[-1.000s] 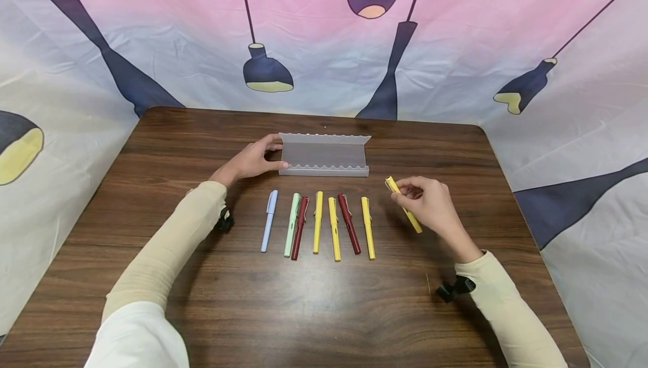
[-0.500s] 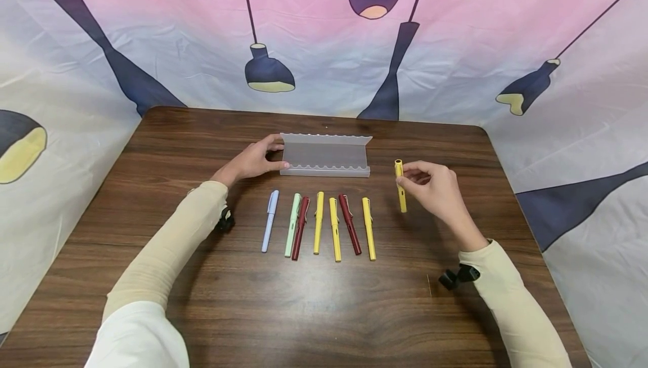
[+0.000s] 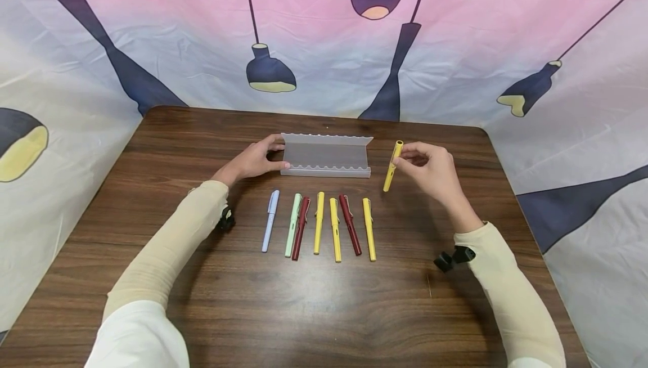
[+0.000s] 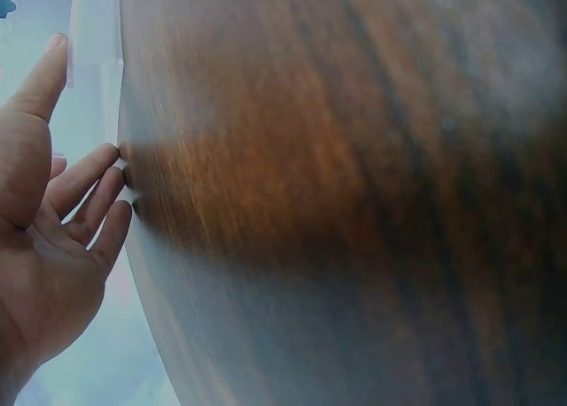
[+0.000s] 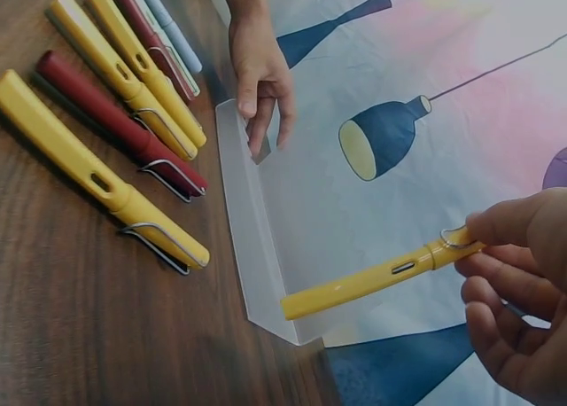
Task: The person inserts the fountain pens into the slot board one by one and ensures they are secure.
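At the left end of a translucent pen tray (image 3: 324, 155) with notched long edges, my left hand (image 3: 255, 158) holds it, thumb on the front corner and fingers at the back. My right hand (image 3: 430, 168) pinches a yellow pen (image 3: 392, 166) near its clip end, to the right of the tray. In the right wrist view this pen (image 5: 372, 280) slants, its lower end overlapping the tray's near end. In the left wrist view the left hand's thumb (image 4: 44, 82) points along the tray edge, and its other fingertips meet the tabletop.
Before the tray lies a row of pens: a light blue pen (image 3: 270, 221), a mint green pen (image 3: 292, 225), two dark red pens, one a dark red pen (image 3: 350, 225), and several yellow ones, such as the rightmost yellow pen (image 3: 369, 230). A printed cloth (image 3: 324, 75) hangs behind the table.
My right hand has carried the yellow pen away from me, toward the back of the table, and turned it from slanting to nearly upright. My left hand and the tray stay put.
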Action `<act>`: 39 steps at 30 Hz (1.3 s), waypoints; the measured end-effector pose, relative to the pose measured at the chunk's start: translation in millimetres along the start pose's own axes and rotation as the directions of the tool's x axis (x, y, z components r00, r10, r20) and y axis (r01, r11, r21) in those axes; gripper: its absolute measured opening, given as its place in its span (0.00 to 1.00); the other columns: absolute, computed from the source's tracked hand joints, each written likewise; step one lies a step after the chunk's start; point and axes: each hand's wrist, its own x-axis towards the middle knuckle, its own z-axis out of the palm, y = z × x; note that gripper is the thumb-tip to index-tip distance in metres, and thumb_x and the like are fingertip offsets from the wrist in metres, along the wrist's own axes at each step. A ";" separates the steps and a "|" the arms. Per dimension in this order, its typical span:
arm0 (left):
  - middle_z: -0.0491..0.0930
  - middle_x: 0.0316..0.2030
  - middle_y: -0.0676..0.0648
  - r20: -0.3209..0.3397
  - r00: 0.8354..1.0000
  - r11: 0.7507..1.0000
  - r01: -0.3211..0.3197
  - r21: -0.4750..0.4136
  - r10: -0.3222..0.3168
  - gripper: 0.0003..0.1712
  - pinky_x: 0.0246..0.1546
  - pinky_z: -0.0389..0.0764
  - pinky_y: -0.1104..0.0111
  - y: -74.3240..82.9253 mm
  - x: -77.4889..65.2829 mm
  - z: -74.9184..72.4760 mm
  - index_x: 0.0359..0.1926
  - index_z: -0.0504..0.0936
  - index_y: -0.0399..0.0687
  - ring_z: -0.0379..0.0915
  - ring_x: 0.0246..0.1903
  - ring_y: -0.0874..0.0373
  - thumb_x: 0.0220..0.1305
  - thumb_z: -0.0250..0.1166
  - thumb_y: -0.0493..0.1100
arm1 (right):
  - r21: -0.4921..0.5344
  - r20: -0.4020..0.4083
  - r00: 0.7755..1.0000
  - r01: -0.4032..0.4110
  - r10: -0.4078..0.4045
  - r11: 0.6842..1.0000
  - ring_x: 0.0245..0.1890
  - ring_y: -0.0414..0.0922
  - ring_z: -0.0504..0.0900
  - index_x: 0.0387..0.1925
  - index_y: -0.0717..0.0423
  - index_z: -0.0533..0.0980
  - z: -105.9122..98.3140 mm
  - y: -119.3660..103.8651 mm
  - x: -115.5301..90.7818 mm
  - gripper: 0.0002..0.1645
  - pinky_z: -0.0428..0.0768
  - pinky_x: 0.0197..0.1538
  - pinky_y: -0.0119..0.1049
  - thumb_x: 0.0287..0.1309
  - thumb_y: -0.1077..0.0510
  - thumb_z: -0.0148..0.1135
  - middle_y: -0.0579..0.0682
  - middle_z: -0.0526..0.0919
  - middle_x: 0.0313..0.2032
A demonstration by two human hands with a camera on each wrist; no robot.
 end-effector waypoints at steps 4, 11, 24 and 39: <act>0.69 0.72 0.39 0.001 1.000 1.000 0.002 -0.002 -0.002 0.55 0.74 0.58 0.45 0.3 -0.2 0.4 0.81 0.50 0.44 0.55 0.76 0.43 0.67 0.70 0.58 | 0.037 -0.004 1.000 0.008 -0.007 0.999 0.35 0.36 0.85 0.47 0.58 0.86 3.0 0.3 9.9 0.16 0.79 0.40 0.22 0.62 0.52 0.73 0.55 0.90 0.40; 0.69 0.72 0.39 -0.002 1.000 1.000 0.001 -0.005 -0.001 0.55 0.74 0.59 0.46 0.0 0.0 1.0 0.81 0.49 0.44 0.55 0.76 0.44 0.67 0.70 0.57 | 0.115 -0.045 0.999 -0.004 0.009 0.993 0.34 0.31 0.84 0.49 0.58 0.85 10.1 1.4 28.8 0.17 0.80 0.40 0.24 0.62 0.54 0.74 0.56 0.91 0.40; 0.69 0.72 0.39 0.000 1.000 1.000 -0.002 -0.011 0.002 0.54 0.74 0.58 0.46 0.0 0.2 0.9 0.81 0.49 0.45 0.55 0.76 0.44 0.67 0.70 0.57 | 0.179 -0.079 0.996 -0.022 0.036 0.984 0.36 0.29 0.84 0.53 0.58 0.85 28.4 8.0 56.4 0.20 0.80 0.40 0.25 0.62 0.54 0.74 0.57 0.90 0.42; 0.70 0.71 0.39 -0.009 1.000 1.000 -0.015 -0.019 0.015 0.54 0.74 0.58 0.46 -2.1 0.5 1.0 0.81 0.49 0.46 0.56 0.75 0.44 0.67 0.70 0.57 | 0.199 -0.059 0.994 -0.082 0.095 0.977 0.36 0.30 0.84 0.52 0.58 0.85 48.6 25.5 68.4 0.20 0.77 0.37 0.24 0.62 0.53 0.74 0.57 0.90 0.42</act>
